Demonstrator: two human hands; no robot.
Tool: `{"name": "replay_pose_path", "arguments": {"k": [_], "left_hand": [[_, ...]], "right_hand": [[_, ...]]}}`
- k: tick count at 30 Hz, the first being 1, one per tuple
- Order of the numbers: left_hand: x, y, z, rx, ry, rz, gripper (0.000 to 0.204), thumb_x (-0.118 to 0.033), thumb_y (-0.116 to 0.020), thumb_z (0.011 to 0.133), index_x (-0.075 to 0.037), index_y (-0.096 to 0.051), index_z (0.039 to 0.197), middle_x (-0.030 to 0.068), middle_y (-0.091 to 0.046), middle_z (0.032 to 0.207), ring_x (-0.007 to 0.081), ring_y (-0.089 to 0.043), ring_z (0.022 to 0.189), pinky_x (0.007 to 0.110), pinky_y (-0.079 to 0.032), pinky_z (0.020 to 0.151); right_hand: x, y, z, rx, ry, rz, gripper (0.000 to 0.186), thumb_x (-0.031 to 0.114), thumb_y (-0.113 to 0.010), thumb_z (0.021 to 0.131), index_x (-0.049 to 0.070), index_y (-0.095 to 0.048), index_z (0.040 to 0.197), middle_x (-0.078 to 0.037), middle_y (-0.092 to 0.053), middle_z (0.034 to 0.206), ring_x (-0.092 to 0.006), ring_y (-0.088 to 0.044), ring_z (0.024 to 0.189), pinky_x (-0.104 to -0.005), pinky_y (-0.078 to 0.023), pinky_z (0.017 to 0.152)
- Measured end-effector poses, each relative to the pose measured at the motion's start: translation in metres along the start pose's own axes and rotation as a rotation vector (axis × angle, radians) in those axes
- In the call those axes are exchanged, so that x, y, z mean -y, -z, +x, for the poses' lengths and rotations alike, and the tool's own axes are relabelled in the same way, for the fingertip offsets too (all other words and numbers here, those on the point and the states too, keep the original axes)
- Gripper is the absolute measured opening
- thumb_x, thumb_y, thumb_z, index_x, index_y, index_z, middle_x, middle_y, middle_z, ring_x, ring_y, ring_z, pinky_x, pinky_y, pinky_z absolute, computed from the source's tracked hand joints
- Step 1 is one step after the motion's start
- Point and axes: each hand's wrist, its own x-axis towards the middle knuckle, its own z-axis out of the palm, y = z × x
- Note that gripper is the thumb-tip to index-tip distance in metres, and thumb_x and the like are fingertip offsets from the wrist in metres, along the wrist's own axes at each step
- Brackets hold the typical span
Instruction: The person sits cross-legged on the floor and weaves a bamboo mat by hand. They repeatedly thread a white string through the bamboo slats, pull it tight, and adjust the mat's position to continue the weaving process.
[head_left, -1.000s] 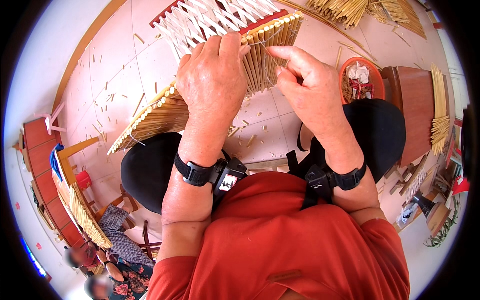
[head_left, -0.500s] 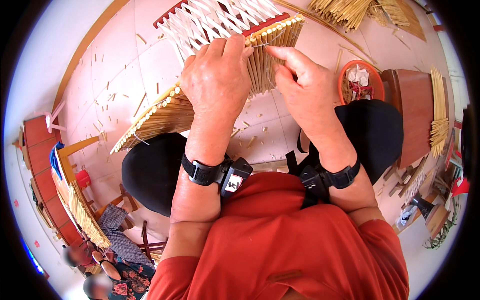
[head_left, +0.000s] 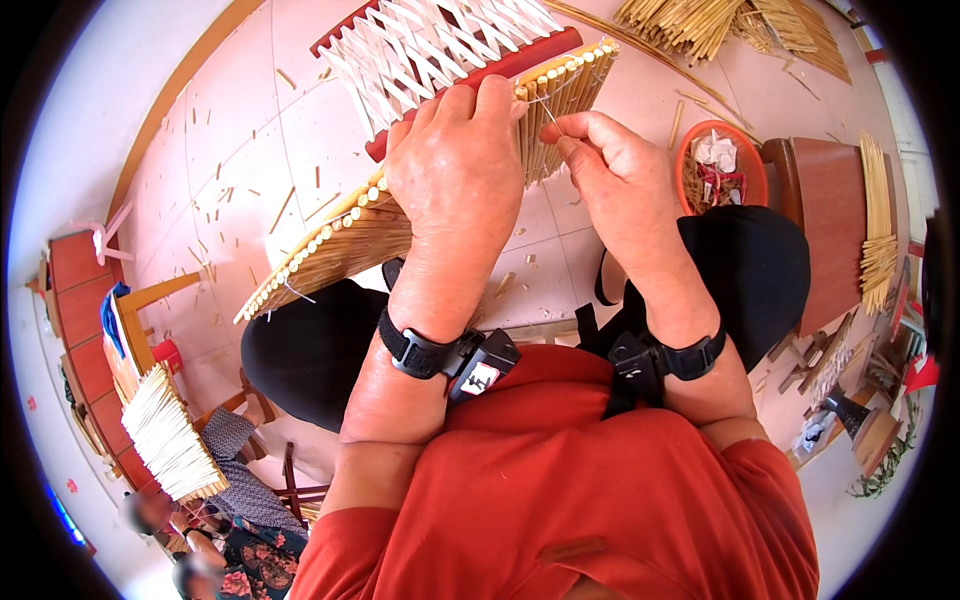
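Stalk mat (head_left: 345, 238) partly hidden by left hand (head_left: 455, 165), fingers curled gripping edge, tips unseen; right hand (head_left: 630, 188) pinches thin thread (head_left: 550, 114), thumb-to-forefinger.

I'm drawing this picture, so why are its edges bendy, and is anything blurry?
In the head view, the fisheye lens curves straight things near the rim, like the tan strip beside the pale floor; also in the head view, the co-workers' heads are smudged, while the left hand, right hand and stick mat look fairly clear.
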Motion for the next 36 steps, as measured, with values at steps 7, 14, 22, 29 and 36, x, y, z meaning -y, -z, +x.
{"name": "replay_pose_path", "arguments": {"k": [7, 14, 22, 29, 36], "left_hand": [[0.002, 0.0, -0.001, 0.004, -0.007, -0.023, 0.012, -0.024, -0.062, 0.085, -0.013, -0.063, 0.088, 0.003, -0.062, 0.074, 0.0235, -0.063, 0.073, 0.039, -0.045, 0.063], [0.0, 0.001, 0.001, 0.044, 0.034, 0.013, 0.014, -0.025, -0.061, 0.086, -0.013, -0.064, 0.09, 0.0035, -0.064, 0.076, 0.0238, -0.063, 0.075, 0.039, -0.046, 0.065], [0.001, 0.0, -0.001, -0.02, 0.022, -0.014, 0.014, -0.026, -0.062, 0.085, -0.012, -0.061, 0.083, 0.0032, -0.062, 0.074, 0.0236, -0.063, 0.073, 0.04, -0.044, 0.064], [0.002, -0.005, -0.003, -0.065, 0.012, -0.009, 0.014, -0.025, -0.063, 0.084, -0.012, -0.062, 0.081, 0.0031, -0.062, 0.072, 0.0236, -0.063, 0.071, 0.04, -0.043, 0.063], [-0.001, 0.004, -0.002, 0.091, 0.082, 0.031, 0.02, -0.03, -0.056, 0.09, -0.014, -0.066, 0.098, 0.003, -0.066, 0.084, 0.0238, -0.064, 0.082, 0.04, -0.048, 0.071]], "right_hand": [[-0.001, -0.009, -0.002, -0.086, 0.071, -0.049, 0.011, 0.006, -0.056, 0.088, 0.001, -0.065, 0.093, -0.013, -0.064, 0.068, -0.0188, -0.06, 0.056, -0.0301, -0.047, 0.054], [0.002, -0.009, 0.002, -0.136, 0.209, -0.153, 0.011, 0.004, -0.054, 0.088, 0.0, -0.064, 0.091, -0.018, -0.066, 0.073, -0.0285, -0.064, 0.06, -0.0341, -0.048, 0.056], [0.005, -0.001, 0.0, -0.087, 0.145, -0.09, 0.018, 0.006, -0.055, 0.088, 0.002, -0.066, 0.102, -0.02, -0.065, 0.072, -0.0252, -0.063, 0.059, -0.0332, -0.049, 0.059], [-0.003, -0.007, 0.001, -0.133, 0.189, -0.061, 0.021, 0.006, -0.055, 0.088, 0.003, -0.066, 0.105, -0.02, -0.065, 0.073, -0.025, -0.063, 0.059, -0.033, -0.05, 0.06], [0.004, -0.011, -0.001, -0.136, 0.177, -0.12, 0.019, 0.004, -0.053, 0.087, 0.003, -0.067, 0.1, -0.02, -0.065, 0.074, -0.0304, -0.065, 0.064, -0.0354, -0.051, 0.062]]}}
